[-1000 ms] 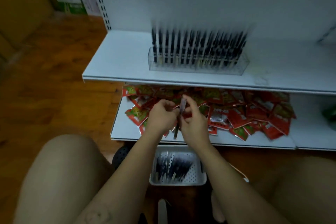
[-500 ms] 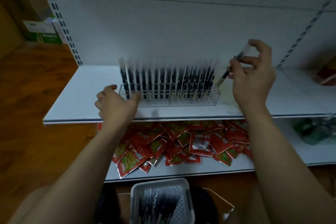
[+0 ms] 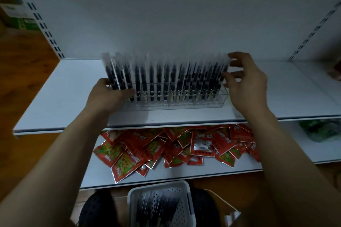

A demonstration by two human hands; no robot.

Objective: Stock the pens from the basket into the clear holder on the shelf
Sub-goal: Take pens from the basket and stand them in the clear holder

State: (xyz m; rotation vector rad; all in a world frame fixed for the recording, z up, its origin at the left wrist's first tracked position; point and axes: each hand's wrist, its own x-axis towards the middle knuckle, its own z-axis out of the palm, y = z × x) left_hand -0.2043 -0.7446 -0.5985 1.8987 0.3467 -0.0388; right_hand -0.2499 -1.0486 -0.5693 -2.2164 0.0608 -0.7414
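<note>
White metal shelf carries the long clear plastic holder, which stands near the front edge and is packed almost end to end with upright black pens in clear sleeves. On the lower tier lie red foil snack packets in a loose heap. Below them sits the white perforated plastic basket, with a good many pens left in it.

The left hand grips the holder's left end, thumb across the front. The right hand is at the right end, fingers and thumb loosely curved round the rightmost pen; whether they pinch it or have let go I cannot tell.

This looks like the seating of one pen. Next, I judge, comes a reach down to the basket, then finding a free gap in a nearly full row.
</note>
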